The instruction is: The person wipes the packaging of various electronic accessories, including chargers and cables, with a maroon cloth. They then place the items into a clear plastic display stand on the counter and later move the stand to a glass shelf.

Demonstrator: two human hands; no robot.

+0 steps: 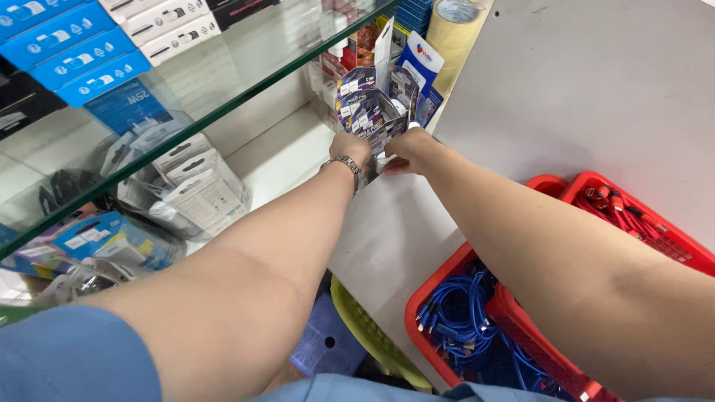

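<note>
Gripping small purple-and-white printed cardboard packets point(370, 112) at 12 o'clock on the white shelf point(279, 152): left hand point(350, 147) and right hand point(406, 149) both closed on them; packets upright, partly bunched, arranging judged unfinished

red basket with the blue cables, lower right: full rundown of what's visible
The red basket looks like moulded plastic with a rolled rim and slotted walls. It sits low at the lower right, beside the white counter edge, partly hidden under the person's right forearm. It holds a loose tangle of blue cables. A second red basket with red cables sits just behind it, their rims apparently touching. A yellow-green basket lies to its left. Neither hand touches it.
</note>
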